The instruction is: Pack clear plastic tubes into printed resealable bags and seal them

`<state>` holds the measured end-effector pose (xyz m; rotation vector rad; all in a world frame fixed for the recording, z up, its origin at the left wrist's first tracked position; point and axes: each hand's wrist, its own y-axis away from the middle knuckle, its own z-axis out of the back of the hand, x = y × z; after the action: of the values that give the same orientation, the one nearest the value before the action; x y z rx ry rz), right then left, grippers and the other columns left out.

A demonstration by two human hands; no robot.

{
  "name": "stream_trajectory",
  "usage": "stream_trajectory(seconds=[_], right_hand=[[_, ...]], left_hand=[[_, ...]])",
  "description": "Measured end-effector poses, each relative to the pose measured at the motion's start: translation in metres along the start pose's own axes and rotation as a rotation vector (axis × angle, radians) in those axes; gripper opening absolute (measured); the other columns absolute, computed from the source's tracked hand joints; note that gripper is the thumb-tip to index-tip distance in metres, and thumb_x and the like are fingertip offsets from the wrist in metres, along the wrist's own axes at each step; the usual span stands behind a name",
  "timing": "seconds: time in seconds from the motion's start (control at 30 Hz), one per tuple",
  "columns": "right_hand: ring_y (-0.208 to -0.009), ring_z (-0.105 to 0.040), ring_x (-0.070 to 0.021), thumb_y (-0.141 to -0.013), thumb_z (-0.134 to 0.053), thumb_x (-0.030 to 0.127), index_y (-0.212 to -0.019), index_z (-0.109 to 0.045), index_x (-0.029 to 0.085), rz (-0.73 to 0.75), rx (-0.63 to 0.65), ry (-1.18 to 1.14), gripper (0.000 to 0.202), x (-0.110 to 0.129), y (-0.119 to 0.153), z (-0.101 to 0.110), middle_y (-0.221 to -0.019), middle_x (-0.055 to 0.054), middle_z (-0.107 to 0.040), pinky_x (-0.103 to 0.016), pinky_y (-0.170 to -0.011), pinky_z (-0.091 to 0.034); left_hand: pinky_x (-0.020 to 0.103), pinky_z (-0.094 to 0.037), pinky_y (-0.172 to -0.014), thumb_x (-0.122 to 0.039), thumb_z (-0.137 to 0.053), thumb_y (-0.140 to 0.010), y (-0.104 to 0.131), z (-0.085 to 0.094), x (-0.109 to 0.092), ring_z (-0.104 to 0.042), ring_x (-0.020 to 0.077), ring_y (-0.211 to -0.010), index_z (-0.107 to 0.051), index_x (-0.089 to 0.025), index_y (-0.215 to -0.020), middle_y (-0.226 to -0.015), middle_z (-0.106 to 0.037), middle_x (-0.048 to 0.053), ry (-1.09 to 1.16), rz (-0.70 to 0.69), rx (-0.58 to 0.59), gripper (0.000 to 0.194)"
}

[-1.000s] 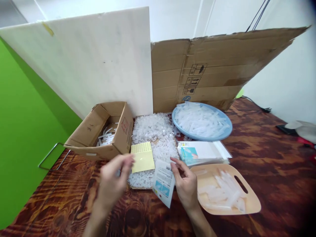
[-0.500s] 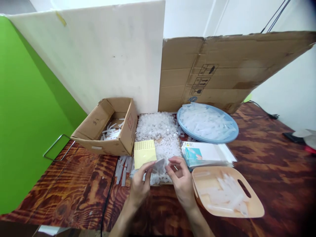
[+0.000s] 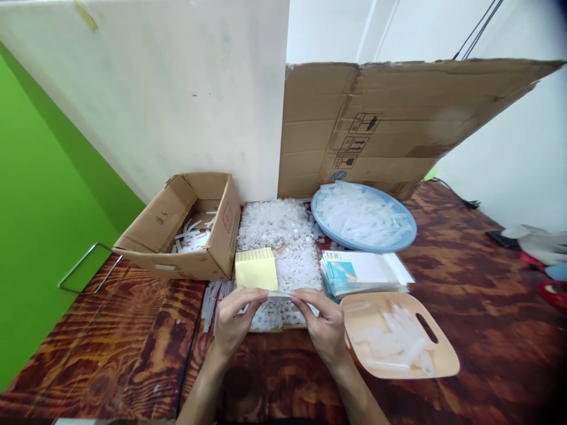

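"Both hands are busy, I see. What are they gripping?"

"Left hand [image 3: 235,314] and right hand [image 3: 325,321] pinch one thin pale card [image 3: 280,296] between thumbs and fingers, one at each end. It lies level between the fingertips, almost edge-on and slightly bowed, over the near part of a heap of small translucent plastic pieces [image 3: 297,268]."

"Any writing on it?"

"None I can read at that angle. Just beyond it, on the heap, is a yellow sticker sheet [image 3: 256,273] with rows of small marks along its far end."

"And the other labels?"

"Right of the heap, beyond the right hand, a stack of printed packets [image 3: 354,274] shows a blue picture panel and lettering too small to make out. At left, the open cardboard box [image 3: 224,239] has handwritten characters on an inner wall, which I can't decipher, and a red printed mark outside. Behind, the cardboard panel [image 3: 398,118] carries umbrella, double-arrow and glass symbols, plus a blue logo I can't read."

"What's nearest the right hand?"

"Apart from the card, a peach-coloured tray [image 3: 444,365] of translucent plastic strips, just beside it. Farther back is a blue tray [image 3: 376,247] piled with more."
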<state>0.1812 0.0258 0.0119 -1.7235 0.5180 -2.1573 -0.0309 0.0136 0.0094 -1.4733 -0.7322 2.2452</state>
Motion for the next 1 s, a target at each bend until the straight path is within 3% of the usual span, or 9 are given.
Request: stream_trajectory(seconds=[0.13,0.3,0.5,0.63,0.77,0.87,1.0], right_hand=[[-0.085,-0.073,-0.0249,-0.090,-0.070,0.022,-0.088,-0.078,0.027,-0.047,-0.016,-0.012,0.010,0.006,0.009,0.009,-0.089,-0.006,-0.078,-0.039,-0.078,-0.059],[-0.081,-0.072,-0.0259,-0.088,-0.072,0.022,-0.087,-0.078,0.029,-0.097,-0.022,-0.071,0.009,0.019,0.024,0.020,-0.085,-0.006,-0.076,-0.040,-0.074,-0.059],[-0.088,-0.069,-0.0241,-0.089,-0.069,0.017,-0.089,-0.075,0.028,-0.111,0.028,-0.100,0.012,0.000,0.036,0.020,-0.092,-0.005,-0.074,-0.038,-0.080,-0.056],[-0.092,-0.066,-0.0229,-0.091,-0.068,0.023,-0.085,-0.075,0.025,-0.213,0.111,-0.042,0.009,-0.014,0.059,0.019,-0.095,-0.006,-0.068,-0.035,-0.082,-0.053],[-0.083,-0.066,-0.0214,-0.093,-0.065,0.032,-0.078,-0.071,0.021,-0.392,0.173,-0.092,0.019,-0.014,0.095,0.015,-0.087,-0.005,-0.061,-0.032,-0.075,-0.054],[-0.068,-0.069,-0.0188,-0.094,-0.065,0.036,-0.081,-0.068,0.021,-0.582,0.176,-0.245,0.021,-0.013,0.115,0.013,-0.079,-0.003,-0.064,-0.028,-0.064,-0.054],[-0.064,-0.073,-0.0203,-0.088,-0.072,0.040,-0.087,-0.067,0.021,-0.757,0.160,-0.372,0.020,-0.014,0.125,0.016,-0.074,-0.003,-0.072,-0.029,-0.067,-0.058]], left_hand=[[0.032,-0.064,-0.075,-0.010,-0.064,-0.092,0.014,0.005,-0.009,-0.076,0.0209,-0.088,-0.080,-0.025,-0.099,-0.098,-0.080,0.005,0.167,0.137,0.040,0.022],[0.037,-0.065,-0.075,-0.014,-0.073,-0.086,0.017,0.011,-0.028,-0.078,0.0244,-0.084,-0.079,-0.022,-0.090,-0.094,-0.081,0.007,0.274,0.113,0.009,0.011],[0.037,-0.064,-0.079,-0.014,-0.074,-0.085,0.024,0.002,-0.013,-0.078,0.0241,-0.086,-0.076,-0.020,-0.085,-0.095,-0.081,0.008,0.282,0.134,0.017,0.006],[0.038,-0.063,-0.084,-0.022,-0.073,-0.086,0.056,-0.003,-0.008,-0.076,0.0246,-0.091,-0.078,-0.020,-0.081,-0.096,-0.080,0.010,0.128,0.366,0.032,0.008],[0.034,-0.062,-0.084,-0.033,-0.075,-0.084,0.100,-0.006,-0.019,-0.071,0.0261,-0.104,-0.080,-0.020,-0.081,-0.110,-0.073,0.012,0.090,0.656,-0.010,0.014],[0.031,-0.062,-0.078,-0.038,-0.078,-0.081,0.123,-0.012,-0.031,-0.074,0.0242,-0.091,-0.080,-0.018,-0.079,-0.096,-0.074,0.010,0.181,0.835,-0.011,0.021],[0.030,-0.062,-0.071,-0.040,-0.080,-0.079,0.133,-0.019,-0.039,-0.075,0.0231,-0.074,-0.079,-0.016,-0.084,-0.080,-0.078,0.008,0.341,1.082,0.013,0.025]])
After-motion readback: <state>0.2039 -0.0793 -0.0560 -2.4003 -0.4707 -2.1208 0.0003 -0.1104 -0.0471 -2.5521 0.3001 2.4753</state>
